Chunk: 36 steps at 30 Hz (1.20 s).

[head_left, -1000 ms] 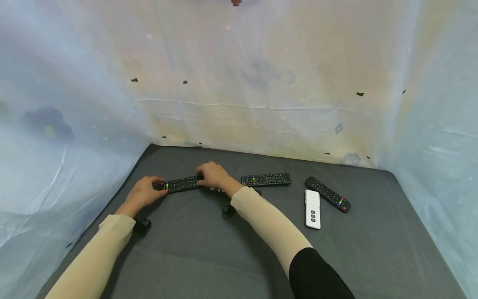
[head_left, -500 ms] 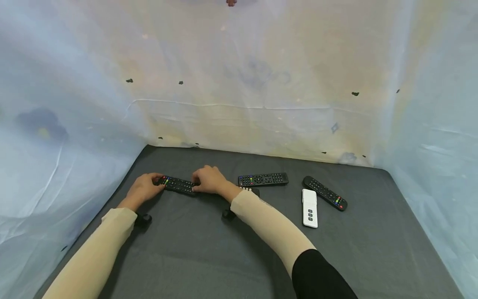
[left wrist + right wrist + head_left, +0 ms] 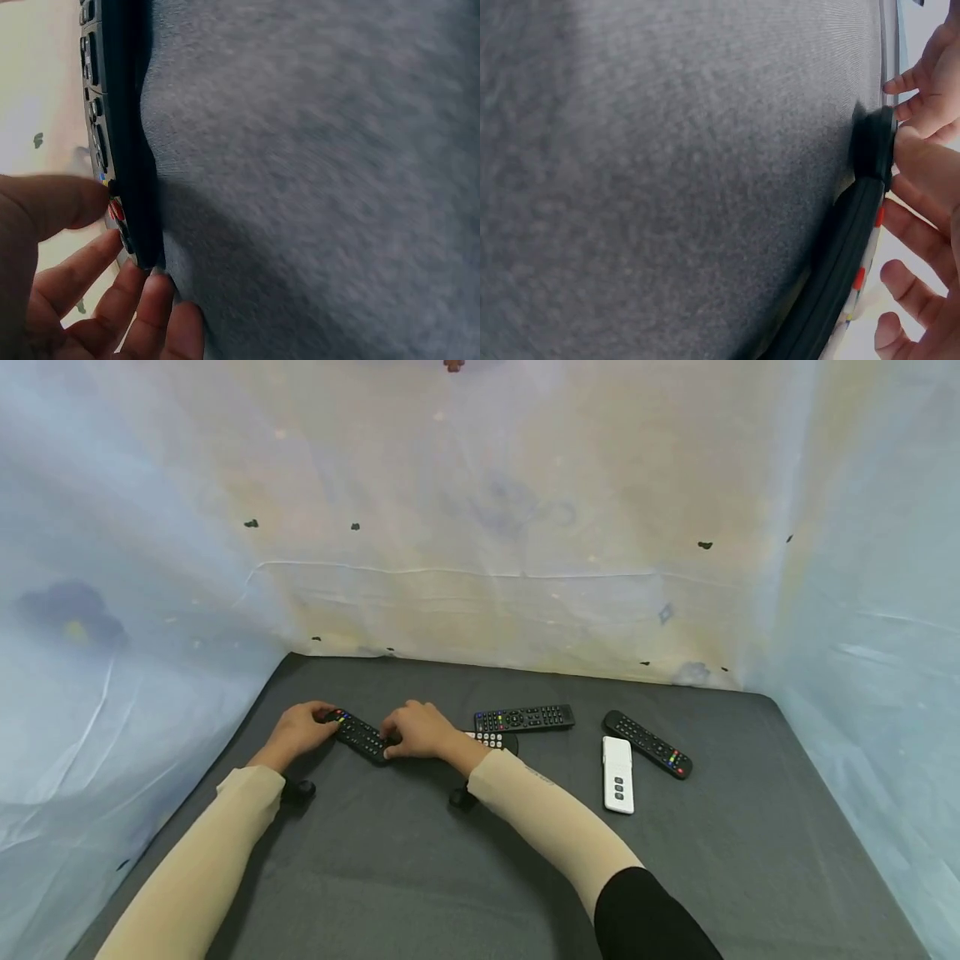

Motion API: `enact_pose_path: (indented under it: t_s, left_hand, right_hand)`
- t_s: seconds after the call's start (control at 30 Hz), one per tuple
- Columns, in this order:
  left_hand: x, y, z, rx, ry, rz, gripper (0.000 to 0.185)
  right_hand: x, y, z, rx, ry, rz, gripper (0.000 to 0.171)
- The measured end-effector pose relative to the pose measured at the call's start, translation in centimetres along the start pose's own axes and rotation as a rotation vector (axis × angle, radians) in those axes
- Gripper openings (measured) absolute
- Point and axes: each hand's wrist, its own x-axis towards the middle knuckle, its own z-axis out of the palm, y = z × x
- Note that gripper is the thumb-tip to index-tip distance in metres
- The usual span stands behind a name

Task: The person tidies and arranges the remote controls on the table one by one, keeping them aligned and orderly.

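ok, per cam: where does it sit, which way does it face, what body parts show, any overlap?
Head: looks forward and down at the grey table; both forearms, left hand, right hand.
Left wrist: low at the surface, along the black remote; fingers.
Right wrist: low, facing the remote's other end; fingers.
Shared: all three show that remote.

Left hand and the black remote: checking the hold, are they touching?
Touching. The left wrist view shows the left hand thumb and fingertips on the black remote near its coloured buttons.

Two bare hands, long beige sleeves to the wrists, black upper right sleeve, small black wrist-mounted cameras.
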Motion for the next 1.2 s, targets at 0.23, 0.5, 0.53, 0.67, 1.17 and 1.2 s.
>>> enact_pose_path:
  t_s: [0.23,0.5,0.53,0.67,1.17,1.2]
  left_hand:
    - [1.5,0.2,0.4,-0.035,0.009,-0.006,0.050]
    - [2.9,0.7,0.9,-0.061,-0.019,-0.012,0.053]
    - [3.1,0.7,0.9,-0.056,-0.024,-0.015,0.053]
    - [3.9,1.1,1.0,-0.040,-0.047,-0.010,0.055]
    - [5.1,2.8,1.6,-0.019,-0.098,0.025,0.050]
    - [5.2,2.8,1.5,-0.018,-0.097,0.025,0.050]
  right_hand:
    - [-0.3,-0.2,-0.2,0.011,-0.015,-0.016,0.031]
    - [-0.9,-1.1,0.2,-0.057,-0.019,0.002,0.031]
    - [-0.9,-1.2,0.2,-0.068,-0.016,0.008,0.030]
    - [-1.1,-1.9,0.7,-0.091,0.013,0.026,0.028]
    - [-1.1,-4.1,1.9,-0.079,0.078,0.017,0.024]
    - [-1.2,-4.0,1.8,-0.067,0.079,0.016,0.024]
